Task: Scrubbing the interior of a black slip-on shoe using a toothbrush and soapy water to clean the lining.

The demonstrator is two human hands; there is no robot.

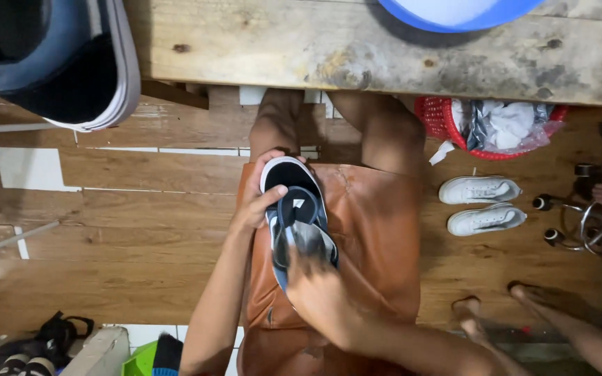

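Observation:
A black and white flip-flop sandal with a dark strap lies over my lap, on a brown leather apron. My left hand grips its left edge near the toe end, thumb across the footbed. My right hand is at the heel end, blurred by motion, fingers closed over something I cannot make out against the footbed. My bare knees show beyond the apron, under the table edge.
A worn wooden table spans the top, bearing a blue basin and a large sneaker at left. On the wooden floor: a red basket of rags, white sneakers, another person's bare feet, sandals bottom left.

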